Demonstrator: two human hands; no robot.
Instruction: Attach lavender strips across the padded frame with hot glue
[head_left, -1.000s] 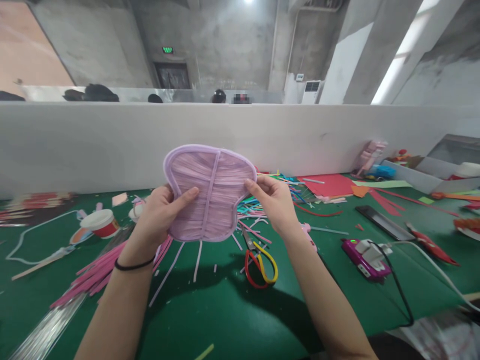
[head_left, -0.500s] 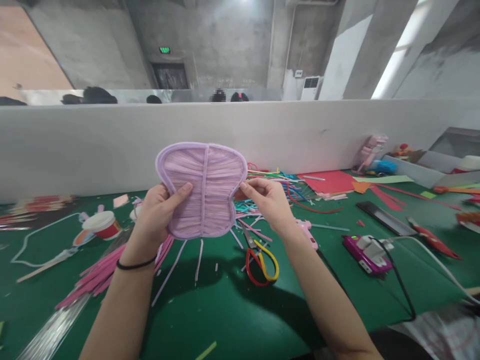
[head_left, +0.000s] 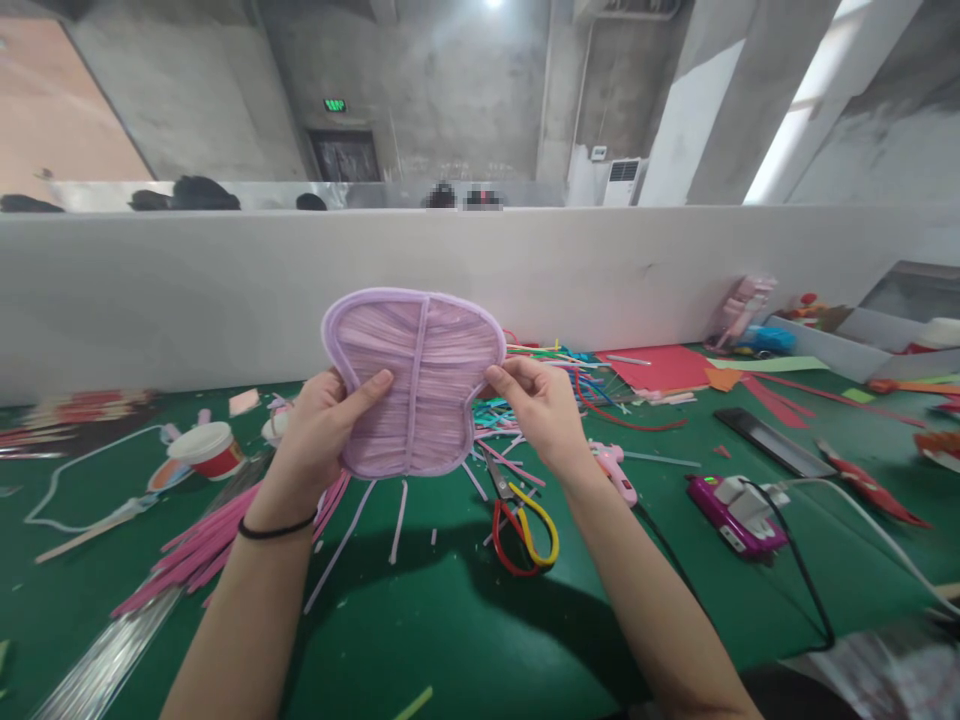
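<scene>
A lilac butterfly-shaped pipe-cleaner panel [head_left: 439, 400] is held upright above the green table. It has a thick fuzzy rim, a central rib and closely laid crosswise strands. My left hand [head_left: 322, 425] grips its left side, thumb across the front and the other fingers hidden behind. At the right edge, near the notch, my right hand [head_left: 540, 405] pinches the rim between thumb and fingers. Below the panel lie scissors [head_left: 517, 515] with one red and one yellow handle, and loose lilac pipe cleaners [head_left: 341, 545].
Pink pipe cleaners [head_left: 199, 550] lie left, beside a lidded paper cup [head_left: 206, 450]. On the right are a pink glue gun [head_left: 616, 470], a purple power strip [head_left: 735, 515] with cables, a phone [head_left: 772, 440] and red paper [head_left: 652, 370]. A white partition [head_left: 225, 300] stands behind.
The panel has shifted slightly right in view and tilted a little, its top leaning right. Both hands keep their hold on it.
</scene>
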